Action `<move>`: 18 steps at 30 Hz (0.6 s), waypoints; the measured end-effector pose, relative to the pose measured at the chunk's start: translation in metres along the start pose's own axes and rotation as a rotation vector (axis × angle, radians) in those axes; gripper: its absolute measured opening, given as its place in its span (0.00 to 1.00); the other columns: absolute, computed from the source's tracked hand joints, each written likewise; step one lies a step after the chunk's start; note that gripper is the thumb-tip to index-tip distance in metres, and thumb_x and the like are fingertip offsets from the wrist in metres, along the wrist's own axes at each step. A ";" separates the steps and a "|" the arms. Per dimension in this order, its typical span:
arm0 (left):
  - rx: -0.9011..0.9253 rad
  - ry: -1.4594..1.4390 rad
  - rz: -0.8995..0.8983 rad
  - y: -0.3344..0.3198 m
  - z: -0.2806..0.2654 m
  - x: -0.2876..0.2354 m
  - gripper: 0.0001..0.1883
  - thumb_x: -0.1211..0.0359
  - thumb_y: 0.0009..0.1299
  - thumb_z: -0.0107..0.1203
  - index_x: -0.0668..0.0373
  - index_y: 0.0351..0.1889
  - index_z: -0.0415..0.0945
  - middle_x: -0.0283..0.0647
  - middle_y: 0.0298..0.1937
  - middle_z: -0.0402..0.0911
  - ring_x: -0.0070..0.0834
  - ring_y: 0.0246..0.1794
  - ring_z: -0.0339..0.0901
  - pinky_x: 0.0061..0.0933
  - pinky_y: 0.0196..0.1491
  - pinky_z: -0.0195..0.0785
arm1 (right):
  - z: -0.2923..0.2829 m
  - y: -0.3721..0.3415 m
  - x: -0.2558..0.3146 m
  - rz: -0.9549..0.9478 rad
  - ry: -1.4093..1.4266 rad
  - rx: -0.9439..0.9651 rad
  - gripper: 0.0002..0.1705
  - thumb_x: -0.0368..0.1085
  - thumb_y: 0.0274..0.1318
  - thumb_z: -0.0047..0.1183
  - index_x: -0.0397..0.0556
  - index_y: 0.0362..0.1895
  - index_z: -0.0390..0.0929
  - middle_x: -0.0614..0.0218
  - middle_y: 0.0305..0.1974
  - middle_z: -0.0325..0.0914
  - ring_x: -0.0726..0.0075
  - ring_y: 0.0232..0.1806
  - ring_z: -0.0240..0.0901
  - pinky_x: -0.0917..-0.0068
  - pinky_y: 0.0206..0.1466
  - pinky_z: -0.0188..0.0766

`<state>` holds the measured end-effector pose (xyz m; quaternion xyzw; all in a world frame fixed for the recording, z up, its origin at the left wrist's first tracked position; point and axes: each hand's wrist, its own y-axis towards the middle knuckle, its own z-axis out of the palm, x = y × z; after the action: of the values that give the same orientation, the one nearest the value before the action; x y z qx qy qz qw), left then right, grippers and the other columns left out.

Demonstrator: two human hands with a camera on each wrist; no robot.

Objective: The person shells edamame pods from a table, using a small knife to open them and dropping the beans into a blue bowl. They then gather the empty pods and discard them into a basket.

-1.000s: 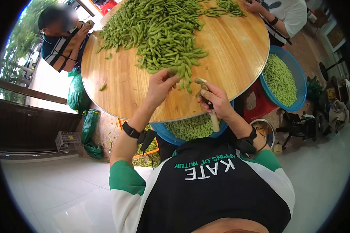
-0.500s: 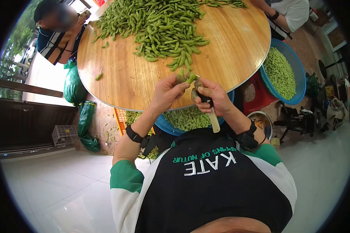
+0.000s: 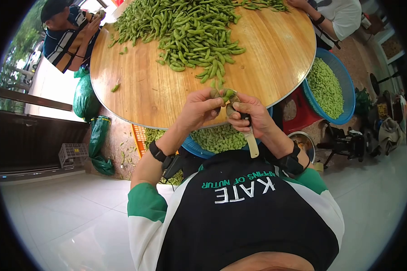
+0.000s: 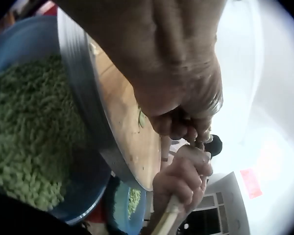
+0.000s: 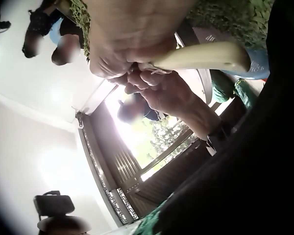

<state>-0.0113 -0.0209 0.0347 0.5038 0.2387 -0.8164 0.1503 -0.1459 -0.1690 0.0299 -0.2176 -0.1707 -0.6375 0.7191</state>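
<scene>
Over the near edge of the round wooden table (image 3: pixel 144 90), both hands meet fingertip to fingertip in the head view. My left hand (image 3: pixel 201 108) pinches a green soybean pod (image 3: pixel 227 95) between thumb and fingers. Curled around a cream-handled tool (image 3: pixel 252 147), my right hand (image 3: pixel 251 115) has its thumb side close against the pod. A black part shows at the palm; the tool's working end is hidden by the fingers. The cream handle (image 5: pixel 210 56) sticks out behind the right hand in the right wrist view. A large pile of soybean pods (image 3: pixel 181 31) lies beyond the hands.
A blue basin of shelled beans (image 3: pixel 219 137) stands under the table edge; another blue basin (image 3: pixel 351 90) stands at right by a red stool (image 3: pixel 298 115). Left are an orange crate (image 3: pixel 139 135) and green sacks (image 3: pixel 85 99). Two people (image 3: pixel 63 29) (image 3: pixel 341 20) sit across the table.
My left hand has come back from the pile's near edge with a pod and moved right to meet the right hand. The right hand keeps the tool, its handle now pointing further toward the body.
</scene>
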 end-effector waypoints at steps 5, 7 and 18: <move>0.486 -0.554 -0.121 0.006 -0.007 0.014 0.04 0.72 0.69 0.53 0.63 0.36 0.74 0.33 0.23 0.75 0.15 0.16 0.67 0.14 0.18 0.54 | -0.005 0.000 -0.001 0.046 0.128 0.138 0.19 0.34 0.64 0.44 0.49 0.59 0.68 0.71 0.25 0.67 0.85 0.15 0.51 0.88 0.13 0.52; 0.482 -0.522 -0.118 0.010 -0.012 0.016 0.04 0.71 0.69 0.53 0.63 0.36 0.74 0.32 0.23 0.75 0.15 0.16 0.67 0.15 0.18 0.54 | -0.010 0.002 -0.003 0.047 0.157 0.159 0.18 0.34 0.64 0.44 0.49 0.58 0.68 0.71 0.25 0.66 0.85 0.15 0.51 0.88 0.13 0.51; -0.156 1.570 0.735 -0.013 0.004 0.001 0.12 0.65 0.64 0.61 0.57 0.42 0.74 0.44 0.37 0.79 0.32 0.31 0.82 0.33 0.31 0.73 | -0.009 0.007 -0.009 0.120 0.326 -0.035 0.17 0.37 0.65 0.44 0.53 0.57 0.65 0.71 0.29 0.67 0.85 0.18 0.55 0.87 0.13 0.54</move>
<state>-0.0211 -0.0119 0.0384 0.9545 0.1511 -0.1140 0.2303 -0.1402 -0.1651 0.0167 -0.1338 -0.0273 -0.6233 0.7700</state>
